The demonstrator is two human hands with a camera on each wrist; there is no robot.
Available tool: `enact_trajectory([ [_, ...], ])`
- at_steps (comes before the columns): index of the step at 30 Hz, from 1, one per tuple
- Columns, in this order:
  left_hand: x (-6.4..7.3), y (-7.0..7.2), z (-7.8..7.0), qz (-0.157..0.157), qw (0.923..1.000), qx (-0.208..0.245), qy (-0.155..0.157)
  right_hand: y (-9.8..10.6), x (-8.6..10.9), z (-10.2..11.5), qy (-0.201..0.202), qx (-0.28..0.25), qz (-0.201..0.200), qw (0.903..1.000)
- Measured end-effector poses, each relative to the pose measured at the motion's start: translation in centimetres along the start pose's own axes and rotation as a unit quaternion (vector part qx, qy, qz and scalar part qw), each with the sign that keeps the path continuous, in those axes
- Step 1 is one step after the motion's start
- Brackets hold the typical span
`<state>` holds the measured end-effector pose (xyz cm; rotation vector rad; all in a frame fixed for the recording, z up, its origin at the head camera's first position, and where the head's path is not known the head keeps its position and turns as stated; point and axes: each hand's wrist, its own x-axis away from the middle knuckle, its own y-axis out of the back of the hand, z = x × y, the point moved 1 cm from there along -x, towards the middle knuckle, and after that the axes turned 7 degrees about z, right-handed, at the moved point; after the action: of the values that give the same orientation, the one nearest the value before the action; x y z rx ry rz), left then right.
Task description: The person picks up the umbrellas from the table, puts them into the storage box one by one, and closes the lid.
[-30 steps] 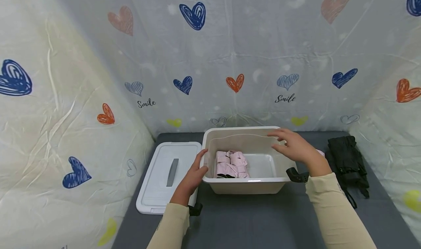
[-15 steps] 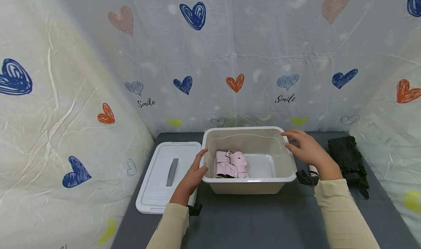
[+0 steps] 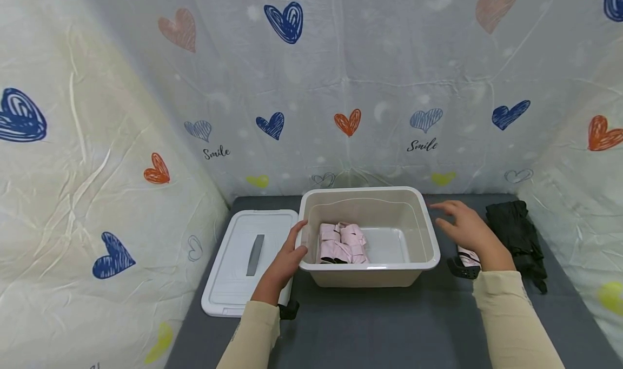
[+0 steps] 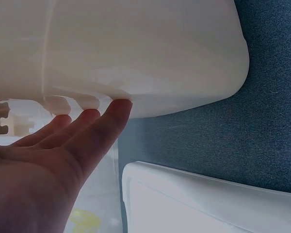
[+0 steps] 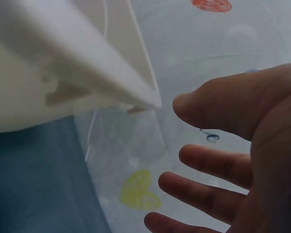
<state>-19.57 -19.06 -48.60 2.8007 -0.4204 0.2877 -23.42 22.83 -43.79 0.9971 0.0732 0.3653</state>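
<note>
A cream plastic storage bin stands at the back middle of the dark table. Inside, on its left side, lies a folded pink bundle with black edging. My left hand holds the bin's left rim, thumb and index on top. In the left wrist view its other fingers press the outer wall under the rim. Just right of the bin hovers my right hand, fingers spread and holding nothing. The right wrist view shows its fingertips apart from the bin's corner.
A white lid with a grey handle lies left of the bin. At the right is a crumpled black folded bundle. Partly under my right wrist, a pink striped item shows. Heart-printed curtains enclose the back and sides.
My right hand has moved right, from over the bin's right rim to beside it, uncovering part of the pink striped item. My left hand and the bin have stayed put.
</note>
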Motion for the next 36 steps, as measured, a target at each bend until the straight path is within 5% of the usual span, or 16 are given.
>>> enact_trajectory([
  [6,-0.8,0.0,1.5,-0.016,0.9999,0.0,-0.003,-0.8,0.1,-1.2,-0.016,0.01,0.005,0.9998],
  [36,-0.6,-0.1,1.6,-0.02,0.9997,0.009,-0.002,-4.3,-0.2,-7.2,-0.116,0.017,0.0,0.9931],
])
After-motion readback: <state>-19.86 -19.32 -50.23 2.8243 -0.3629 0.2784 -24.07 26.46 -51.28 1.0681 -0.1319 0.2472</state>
